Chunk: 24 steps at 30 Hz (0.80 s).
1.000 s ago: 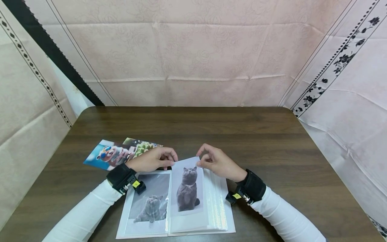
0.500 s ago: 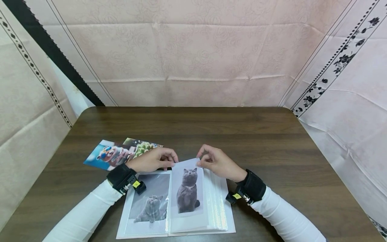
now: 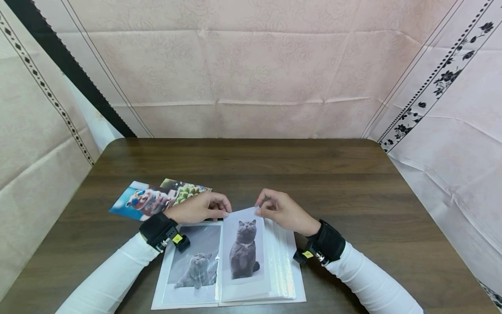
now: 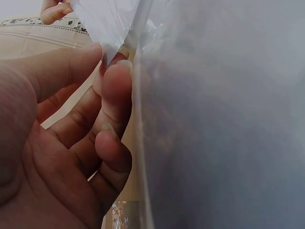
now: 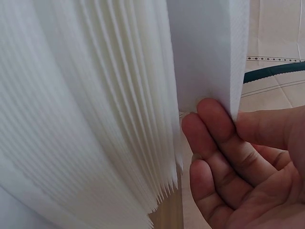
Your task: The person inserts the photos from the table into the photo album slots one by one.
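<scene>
A photo of a sitting grey cat (image 3: 244, 253) stands partly in a clear sleeve on the right side of an open photo album (image 3: 161, 296). Its top edge pokes out above the page. My left hand (image 3: 204, 206) pinches the photo's upper left corner between thumb and fingers, seen close up at the white corner (image 4: 114, 28) in the left wrist view. The upper right corner is pinched by my right hand (image 3: 284, 210); in the right wrist view thumb and fingers hold the sheet (image 5: 205, 52) beside the fanned sleeves (image 5: 128, 95). Another cat photo (image 3: 198, 270) fills the left page.
Two loose photos lie at the back left, partly behind my left forearm: a blue one with a pink figure (image 3: 143, 200) and a darker one with green shapes (image 3: 188, 190). The brown wooden table (image 3: 251, 161) reaches back to a pale cloth backdrop (image 3: 255, 69).
The cat photo has slid slightly down into the sleeve, its top edge a little lower than before. Both hands keep their pinch and have sunk slightly with it.
</scene>
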### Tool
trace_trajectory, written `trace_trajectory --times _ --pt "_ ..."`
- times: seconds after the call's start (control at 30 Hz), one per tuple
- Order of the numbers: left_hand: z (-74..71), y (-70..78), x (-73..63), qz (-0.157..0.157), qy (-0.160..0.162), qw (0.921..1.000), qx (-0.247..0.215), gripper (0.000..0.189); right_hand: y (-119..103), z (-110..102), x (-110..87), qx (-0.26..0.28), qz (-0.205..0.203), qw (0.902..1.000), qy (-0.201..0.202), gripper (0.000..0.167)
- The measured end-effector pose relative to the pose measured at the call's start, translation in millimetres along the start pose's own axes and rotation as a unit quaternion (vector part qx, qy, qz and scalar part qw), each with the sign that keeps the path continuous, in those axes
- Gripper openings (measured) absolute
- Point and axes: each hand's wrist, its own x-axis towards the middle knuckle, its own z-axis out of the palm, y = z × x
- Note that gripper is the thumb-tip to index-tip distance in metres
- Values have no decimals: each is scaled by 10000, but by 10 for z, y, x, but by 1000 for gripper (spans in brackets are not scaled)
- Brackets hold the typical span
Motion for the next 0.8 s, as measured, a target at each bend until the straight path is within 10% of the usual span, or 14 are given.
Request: trace_trajectory --times 0.8 --pt "36 48 -1 148 -149 9997 108 12 5 10 24 -597 23 9982 95 10"
